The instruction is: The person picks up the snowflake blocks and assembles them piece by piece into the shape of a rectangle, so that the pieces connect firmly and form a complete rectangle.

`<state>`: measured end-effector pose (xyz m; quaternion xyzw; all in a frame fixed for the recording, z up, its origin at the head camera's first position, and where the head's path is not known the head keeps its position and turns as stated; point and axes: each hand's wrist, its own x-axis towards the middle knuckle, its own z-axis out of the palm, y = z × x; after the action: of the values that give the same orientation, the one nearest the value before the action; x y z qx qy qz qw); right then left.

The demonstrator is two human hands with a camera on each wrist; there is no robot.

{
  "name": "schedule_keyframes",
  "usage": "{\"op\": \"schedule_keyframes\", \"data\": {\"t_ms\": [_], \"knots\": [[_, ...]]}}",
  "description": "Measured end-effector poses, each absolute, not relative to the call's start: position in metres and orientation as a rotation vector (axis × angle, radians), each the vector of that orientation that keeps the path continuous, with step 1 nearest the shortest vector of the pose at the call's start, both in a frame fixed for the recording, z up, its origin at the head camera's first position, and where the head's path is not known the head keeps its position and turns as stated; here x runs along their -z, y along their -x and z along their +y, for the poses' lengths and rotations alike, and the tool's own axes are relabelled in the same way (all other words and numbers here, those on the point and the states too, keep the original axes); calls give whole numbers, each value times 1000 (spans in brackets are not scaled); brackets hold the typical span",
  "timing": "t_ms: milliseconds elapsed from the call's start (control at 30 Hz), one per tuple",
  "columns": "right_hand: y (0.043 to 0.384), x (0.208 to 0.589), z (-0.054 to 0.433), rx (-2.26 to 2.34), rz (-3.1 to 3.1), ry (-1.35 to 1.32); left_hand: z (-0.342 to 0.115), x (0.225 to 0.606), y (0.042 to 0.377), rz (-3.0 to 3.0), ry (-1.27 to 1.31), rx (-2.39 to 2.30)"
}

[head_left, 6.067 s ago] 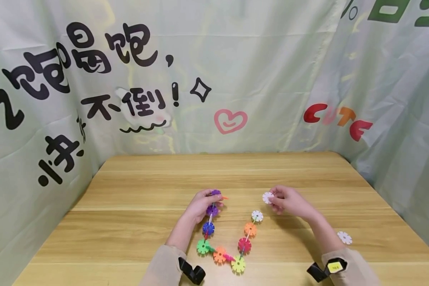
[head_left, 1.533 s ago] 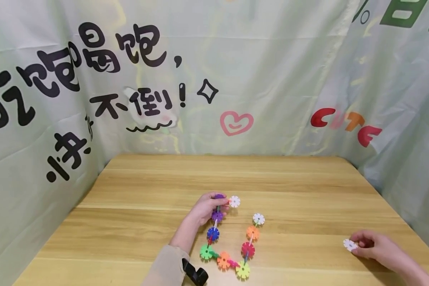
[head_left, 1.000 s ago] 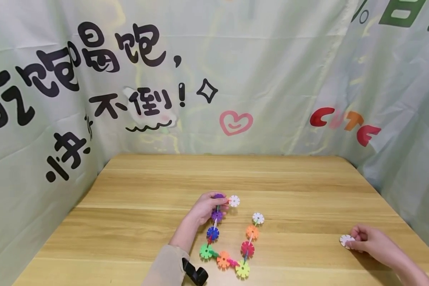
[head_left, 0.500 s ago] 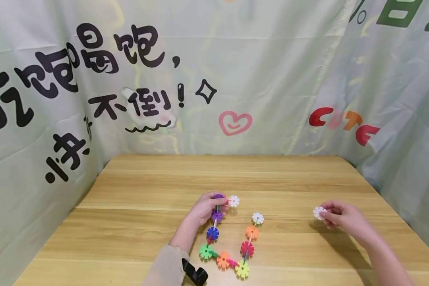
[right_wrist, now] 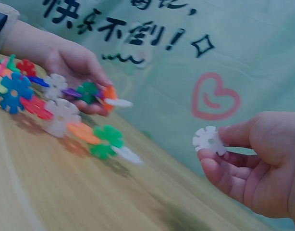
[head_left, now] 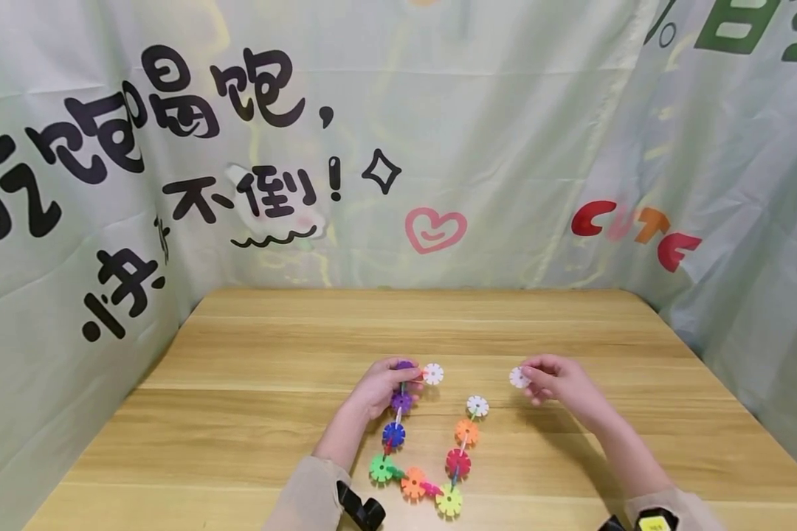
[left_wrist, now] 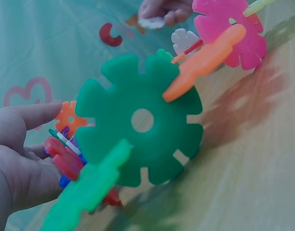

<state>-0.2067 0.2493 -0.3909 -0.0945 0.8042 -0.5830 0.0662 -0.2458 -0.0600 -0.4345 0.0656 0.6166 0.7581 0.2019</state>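
Note:
A U-shaped chain of interlocking plastic snowflake discs lies before me, with a green disc [head_left: 381, 468] and a yellow disc [head_left: 449, 501] at its near bends. My left hand [head_left: 377, 389] grips the chain's far left end at a purple disc [head_left: 405, 366], partly covered by the fingers. Beyond the fingertips, an orange piece joins on a white disc [head_left: 433, 374]. Another white disc [head_left: 477, 405] tops the chain's right arm. To the right of both, my right hand [right_wrist: 255, 166] pinches a loose white disc [right_wrist: 210, 140] by its edge between thumb and fingers, held above the table.
The wooden table [head_left: 272, 332] reaches back to a printed cloth backdrop [head_left: 505, 147], which also hangs at both sides. In the left wrist view, a dark green disc [left_wrist: 104, 108] of the chain stands on edge close to the camera.
A white disc has joined the orange piece at the chain's left end. My right hand has picked up another white disc at the table's right and brought it leftward; the left hand keeps its grip.

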Motion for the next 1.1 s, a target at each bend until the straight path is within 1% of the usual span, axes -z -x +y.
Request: {"op": "schedule_keyframes", "data": {"t_ms": [200,400,800,1100], "knots": [[214,399,219,1871,2322,259,-60,433,243,1714,-175,-2119],[220,406,200,1928,2240,276,-60,433,243,1719,-175,-2120],[227,413,176,1873,2232,361,-60,433,245,1712,-189,-2120],[228,416,167,1877,2227,417,-58,434,245,1714,-178,-2132]]}}
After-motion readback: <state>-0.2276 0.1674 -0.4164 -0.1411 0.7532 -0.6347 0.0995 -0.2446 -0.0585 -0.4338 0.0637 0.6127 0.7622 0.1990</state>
